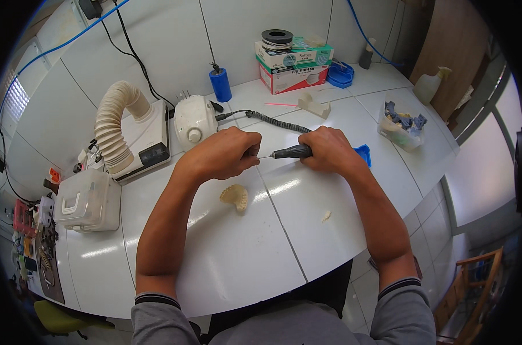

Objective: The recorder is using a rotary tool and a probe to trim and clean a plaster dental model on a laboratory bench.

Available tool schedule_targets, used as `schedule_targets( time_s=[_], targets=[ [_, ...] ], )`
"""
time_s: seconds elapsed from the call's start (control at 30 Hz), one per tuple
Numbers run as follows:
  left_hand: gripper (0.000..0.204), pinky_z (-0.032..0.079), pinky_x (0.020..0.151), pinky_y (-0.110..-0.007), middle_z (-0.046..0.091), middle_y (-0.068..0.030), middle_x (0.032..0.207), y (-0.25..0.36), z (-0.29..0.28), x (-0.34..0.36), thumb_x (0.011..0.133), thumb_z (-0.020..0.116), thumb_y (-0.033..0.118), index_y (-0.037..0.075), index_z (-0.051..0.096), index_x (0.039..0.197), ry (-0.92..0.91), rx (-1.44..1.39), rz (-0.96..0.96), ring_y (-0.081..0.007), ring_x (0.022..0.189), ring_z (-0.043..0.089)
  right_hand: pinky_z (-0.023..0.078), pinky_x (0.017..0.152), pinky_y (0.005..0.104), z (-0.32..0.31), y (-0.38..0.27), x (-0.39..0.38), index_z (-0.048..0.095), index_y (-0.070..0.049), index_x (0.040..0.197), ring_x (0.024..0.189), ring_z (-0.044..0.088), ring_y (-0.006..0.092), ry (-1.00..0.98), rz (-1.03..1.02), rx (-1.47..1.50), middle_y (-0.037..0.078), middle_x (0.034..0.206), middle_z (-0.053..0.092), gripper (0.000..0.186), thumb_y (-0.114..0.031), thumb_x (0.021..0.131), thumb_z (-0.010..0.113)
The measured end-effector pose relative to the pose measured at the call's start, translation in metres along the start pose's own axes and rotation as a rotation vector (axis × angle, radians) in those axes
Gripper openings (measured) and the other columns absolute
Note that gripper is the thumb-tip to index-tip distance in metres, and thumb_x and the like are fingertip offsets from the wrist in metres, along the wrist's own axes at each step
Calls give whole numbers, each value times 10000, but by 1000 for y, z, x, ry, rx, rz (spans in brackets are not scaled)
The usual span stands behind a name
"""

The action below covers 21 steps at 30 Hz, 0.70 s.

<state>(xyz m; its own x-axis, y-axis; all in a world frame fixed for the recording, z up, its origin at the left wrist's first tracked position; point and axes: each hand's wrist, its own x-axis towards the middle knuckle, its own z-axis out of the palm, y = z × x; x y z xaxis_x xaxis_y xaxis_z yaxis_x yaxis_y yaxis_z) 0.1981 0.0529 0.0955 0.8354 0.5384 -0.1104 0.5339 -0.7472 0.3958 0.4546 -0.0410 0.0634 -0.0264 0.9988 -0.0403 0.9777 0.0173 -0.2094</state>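
My right hand (pixel 328 149) is wrapped round a black rotary handpiece (pixel 293 152), which points left and has a coiled cord (pixel 279 122) behind it. At the handpiece's nose, my left hand (pixel 229 153) is closed in a pinch around the thin metal bur (pixel 265 157). The tips of the left fingers are partly hidden, so how far the bur reaches between them does not show. Below the left hand, a cream horseshoe-shaped dental cast (pixel 235 197) with teeth along its edge lies on the white table (pixel 261 241), untouched.
Behind my left hand stand a white control unit (pixel 195 122) and a dust extractor with a ribbed hose (pixel 114 123). A white case (pixel 88 200) sits at left. Stacked boxes (pixel 293 66), a blue cylinder (pixel 220 84) and a plastic tub (pixel 401 127) stand farther back.
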Motion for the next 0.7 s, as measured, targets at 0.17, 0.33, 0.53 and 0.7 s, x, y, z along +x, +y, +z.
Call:
schedule_targets(
  time_s=[0.17,0.33,0.53,0.7],
  targets=[
    [218,492,674,-443,708,-149,779,0,-1,1,986,801,138,4,635,942,19,-2,19,-308,692,645,570,798,506,5,5,1,741,-92,854,848,739,380,27,1,-15,148,796,743,151,-206,812,831],
    [229,494,682,-442,711,-150,788,3,-1,0,981,812,143,2,635,946,11,21,26,-316,705,649,571,803,510,3,2,0,748,-93,860,853,742,383,18,1,-17,153,801,747,144,-202,810,829],
    [227,508,705,-451,724,-159,825,4,3,3,981,819,139,3,638,957,43,-15,53,-332,744,666,586,804,501,0,-4,-2,776,-87,877,863,746,380,19,4,-34,163,826,750,113,-180,827,817],
    [228,524,727,-451,737,-158,845,5,5,5,973,831,138,5,645,958,50,-10,51,-335,766,683,575,803,513,2,-5,-1,752,-85,884,874,742,392,11,7,-34,163,830,752,157,-211,824,824]
  ],
)
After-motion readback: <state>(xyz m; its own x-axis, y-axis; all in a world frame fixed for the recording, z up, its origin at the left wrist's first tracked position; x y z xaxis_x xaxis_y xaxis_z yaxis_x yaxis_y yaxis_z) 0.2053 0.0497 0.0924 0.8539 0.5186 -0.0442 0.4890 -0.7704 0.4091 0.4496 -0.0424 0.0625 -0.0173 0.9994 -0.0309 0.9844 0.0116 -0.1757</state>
